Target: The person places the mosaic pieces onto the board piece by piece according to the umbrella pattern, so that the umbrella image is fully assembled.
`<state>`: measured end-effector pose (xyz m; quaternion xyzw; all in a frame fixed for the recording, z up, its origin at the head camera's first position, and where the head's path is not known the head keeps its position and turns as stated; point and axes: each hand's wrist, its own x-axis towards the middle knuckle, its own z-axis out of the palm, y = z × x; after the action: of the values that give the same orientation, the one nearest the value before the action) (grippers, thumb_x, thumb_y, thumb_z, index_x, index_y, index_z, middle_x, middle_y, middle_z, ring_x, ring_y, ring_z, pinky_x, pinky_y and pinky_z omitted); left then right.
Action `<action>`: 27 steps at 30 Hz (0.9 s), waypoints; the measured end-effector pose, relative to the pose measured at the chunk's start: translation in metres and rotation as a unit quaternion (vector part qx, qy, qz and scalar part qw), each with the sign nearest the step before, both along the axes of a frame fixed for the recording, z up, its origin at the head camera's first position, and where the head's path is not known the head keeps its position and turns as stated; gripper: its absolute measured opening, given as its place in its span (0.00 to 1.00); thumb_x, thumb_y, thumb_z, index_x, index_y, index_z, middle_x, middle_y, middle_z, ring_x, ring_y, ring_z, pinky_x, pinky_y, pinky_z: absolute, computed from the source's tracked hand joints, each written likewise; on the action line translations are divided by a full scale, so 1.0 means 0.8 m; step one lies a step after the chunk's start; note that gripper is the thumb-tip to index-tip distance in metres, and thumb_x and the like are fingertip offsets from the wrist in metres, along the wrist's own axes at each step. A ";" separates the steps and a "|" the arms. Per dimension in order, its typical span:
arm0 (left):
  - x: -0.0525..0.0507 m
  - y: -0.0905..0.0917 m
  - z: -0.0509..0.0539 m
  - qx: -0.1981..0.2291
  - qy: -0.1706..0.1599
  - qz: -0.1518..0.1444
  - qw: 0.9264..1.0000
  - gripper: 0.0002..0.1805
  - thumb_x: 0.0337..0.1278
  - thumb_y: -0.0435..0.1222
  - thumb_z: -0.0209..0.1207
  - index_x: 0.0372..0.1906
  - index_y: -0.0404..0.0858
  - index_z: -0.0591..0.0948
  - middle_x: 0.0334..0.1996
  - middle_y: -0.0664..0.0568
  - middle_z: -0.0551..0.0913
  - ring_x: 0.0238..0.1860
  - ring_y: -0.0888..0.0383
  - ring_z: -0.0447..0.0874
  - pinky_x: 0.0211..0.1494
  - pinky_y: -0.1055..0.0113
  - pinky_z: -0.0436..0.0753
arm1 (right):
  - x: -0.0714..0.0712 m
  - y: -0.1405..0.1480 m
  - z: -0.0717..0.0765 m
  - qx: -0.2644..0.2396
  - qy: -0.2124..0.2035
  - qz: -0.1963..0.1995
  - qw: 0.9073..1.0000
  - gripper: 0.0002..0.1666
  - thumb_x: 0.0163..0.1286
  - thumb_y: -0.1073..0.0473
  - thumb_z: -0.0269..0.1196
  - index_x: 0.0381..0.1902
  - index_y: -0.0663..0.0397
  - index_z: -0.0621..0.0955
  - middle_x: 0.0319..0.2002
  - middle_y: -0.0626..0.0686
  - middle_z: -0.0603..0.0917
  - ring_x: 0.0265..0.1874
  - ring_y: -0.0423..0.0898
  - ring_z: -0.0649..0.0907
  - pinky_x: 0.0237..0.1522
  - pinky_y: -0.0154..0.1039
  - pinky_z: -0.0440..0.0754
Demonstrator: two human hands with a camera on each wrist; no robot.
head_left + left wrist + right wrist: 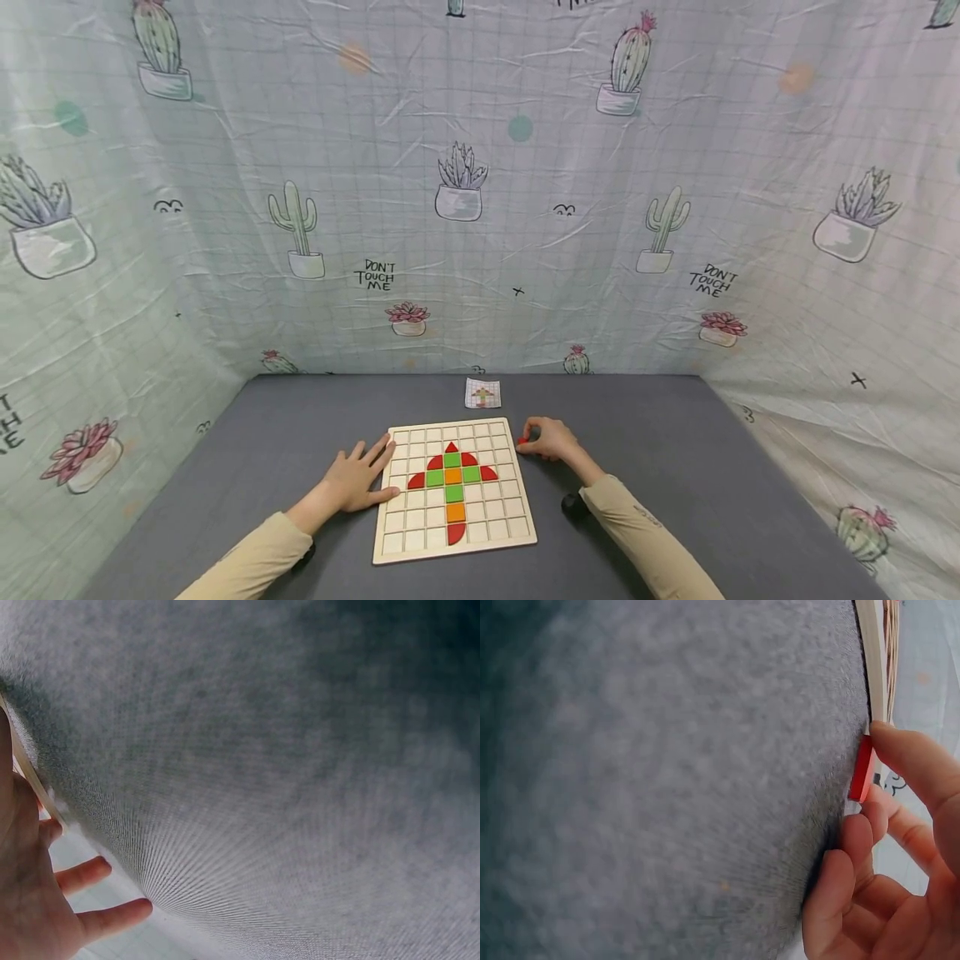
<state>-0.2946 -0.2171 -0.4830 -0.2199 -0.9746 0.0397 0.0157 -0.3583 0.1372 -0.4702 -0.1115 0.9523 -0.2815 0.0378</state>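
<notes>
A square wooden grid board [498,533] lies on the grey table, bearing red, green and orange pieces in a plane-like shape. My left hand [352,481] rests at the board's left edge with its fingers spread; thumb and a fingertip touch the rim. In the left wrist view, that hand [37,900] shows straight outer fingers. Just off the board's right edge, my right hand [551,439] pinches a small red piece [522,440] between thumb and index finger. The right wrist view shows this red piece [862,769] close to the tabletop; its full outline is hidden.
Behind the board lies a small paper card [482,393] printted with a similar coloured pattern on a grid. The grey table [637,417] stretches around the board. A cactus-print curtain [517,208] hangs behind the table and along both sides.
</notes>
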 end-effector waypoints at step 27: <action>-0.003 -0.001 -0.001 0.006 0.001 -0.002 1.000 0.43 0.52 0.63 0.46 0.67 0.39 0.58 0.67 0.45 0.58 0.59 0.37 0.64 0.49 0.39 0.67 | -0.004 0.023 0.003 -0.059 -0.044 0.052 0.996 0.14 0.49 0.65 0.67 0.36 0.56 0.80 0.12 0.47 0.76 0.11 0.38 0.72 0.14 0.33 0.71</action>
<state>-0.2972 -0.2182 -0.4836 -0.2219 -0.9743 0.0338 0.0183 -0.3613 0.1558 -0.4680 -0.1499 0.9246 -0.3392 0.0874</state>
